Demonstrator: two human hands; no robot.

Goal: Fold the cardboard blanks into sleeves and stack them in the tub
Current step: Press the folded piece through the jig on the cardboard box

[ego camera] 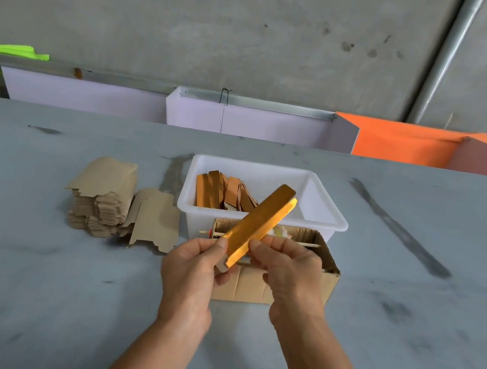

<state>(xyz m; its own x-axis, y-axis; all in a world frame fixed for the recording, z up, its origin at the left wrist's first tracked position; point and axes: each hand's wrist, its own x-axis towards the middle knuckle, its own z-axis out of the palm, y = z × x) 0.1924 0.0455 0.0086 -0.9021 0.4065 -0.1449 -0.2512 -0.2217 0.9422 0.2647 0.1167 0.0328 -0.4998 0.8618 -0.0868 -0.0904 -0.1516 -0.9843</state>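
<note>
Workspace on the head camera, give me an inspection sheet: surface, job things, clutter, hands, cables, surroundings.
Surface: grey table, dark smudges and streaks.
Job's things: gold sleeve held tilted above the box; white tub holding folded sleeves at its left side; stack of brown blanks left of the tub, one loose blank leaning beside it.
Clutter: open cardboard box in front of the tub, a thin stick across it.
Hands: left hand and right hand both pinch the sleeve's near end.
Cables: thin wire hanging at the back panel.
Surroundings: concrete wall, pale panels, orange panels, green cloth, pipe.
</note>
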